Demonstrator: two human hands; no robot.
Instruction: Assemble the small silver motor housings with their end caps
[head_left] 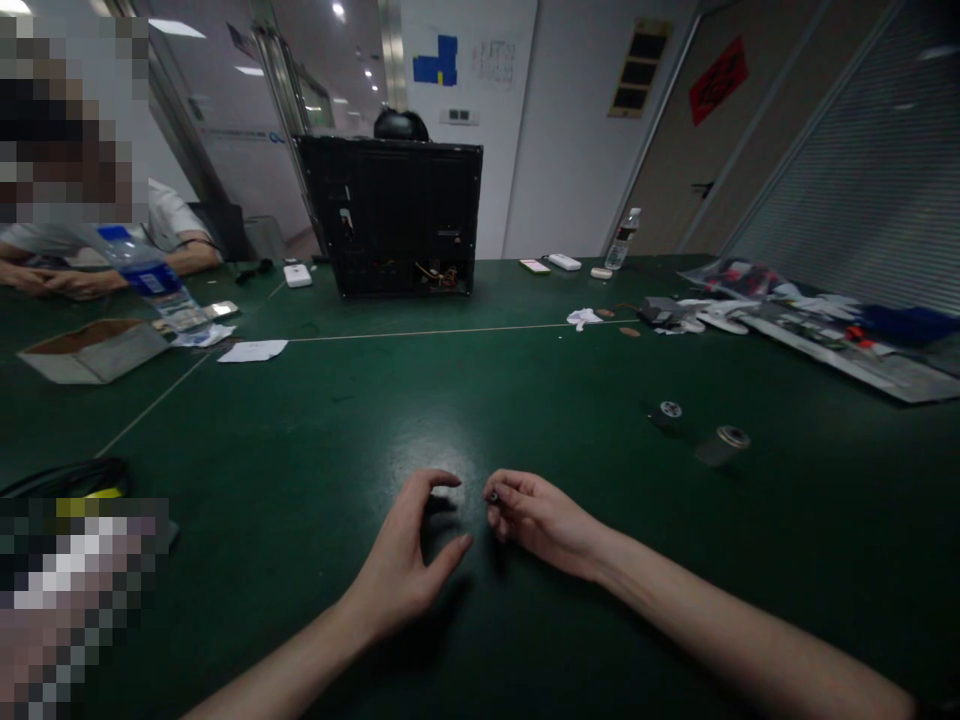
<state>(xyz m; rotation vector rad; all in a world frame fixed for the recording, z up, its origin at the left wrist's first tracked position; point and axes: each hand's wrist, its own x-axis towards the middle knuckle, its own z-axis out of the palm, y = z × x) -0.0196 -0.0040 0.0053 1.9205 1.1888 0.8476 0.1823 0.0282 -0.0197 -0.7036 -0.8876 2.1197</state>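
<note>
My right hand (536, 515) pinches a small dark part (493, 496) between thumb and fingers. Most of that part is covered, and its kind is too small to make out. To its left, my left hand (412, 550) is held with thumb and fingers apart and nothing between them. Both hands are over the green table (360, 420). Beyond my right hand, to the right, a cylindrical metal part (724, 446) and a smaller one with a pale round end (667, 412) stand on the table.
A black panel-like device (397, 215) with exposed wires stands at the back. An open cardboard box (97, 355) and a water bottle (154, 280) are at left, near a seated person (172, 225). Another bottle (622, 240) stands back right. A cluttered tray (847, 350) lies far right.
</note>
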